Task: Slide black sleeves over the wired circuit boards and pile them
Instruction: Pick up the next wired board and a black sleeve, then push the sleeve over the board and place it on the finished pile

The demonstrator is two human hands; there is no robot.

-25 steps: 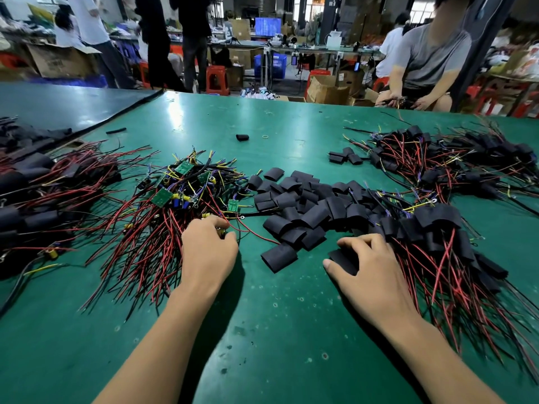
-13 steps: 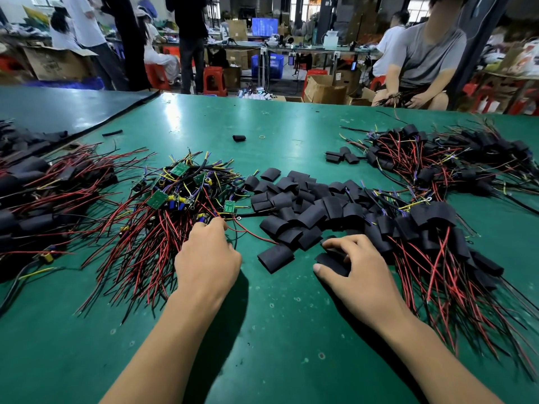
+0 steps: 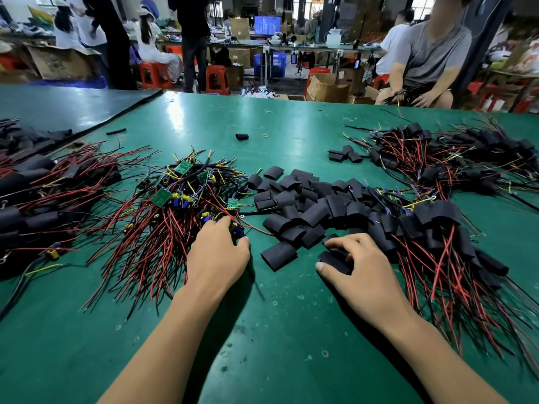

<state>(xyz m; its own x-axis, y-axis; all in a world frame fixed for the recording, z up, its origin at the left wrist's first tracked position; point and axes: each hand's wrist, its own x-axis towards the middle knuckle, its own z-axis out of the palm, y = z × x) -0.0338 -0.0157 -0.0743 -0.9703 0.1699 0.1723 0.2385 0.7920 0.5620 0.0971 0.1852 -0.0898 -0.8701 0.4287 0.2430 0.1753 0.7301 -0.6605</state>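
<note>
A tangle of bare green circuit boards [image 3: 186, 191] with red, black and yellow wires lies left of centre on the green table [image 3: 262, 330]. My left hand [image 3: 217, 255] rests at its near right edge, fingers curled round a wired board with blue parts. Loose black sleeves [image 3: 303, 205] are heaped in the middle. My right hand [image 3: 358, 266] pinches one black sleeve [image 3: 334, 259] at the heap's near edge. Sleeved boards are piled to the right [image 3: 437, 228], with their red wires trailing toward me.
More sleeved boards lie in piles at the far left [image 3: 38, 193] and far right [image 3: 455, 158]. A single sleeve [image 3: 242, 137] and a rubber band [image 3: 264, 135] sit farther back. A seated person [image 3: 428, 59] works at the table's far edge. Stools and boxes stand beyond.
My left hand has closed on a board at the tangle's edge. My right hand has lifted a sleeve slightly from the heap, fingers curling round it.
</note>
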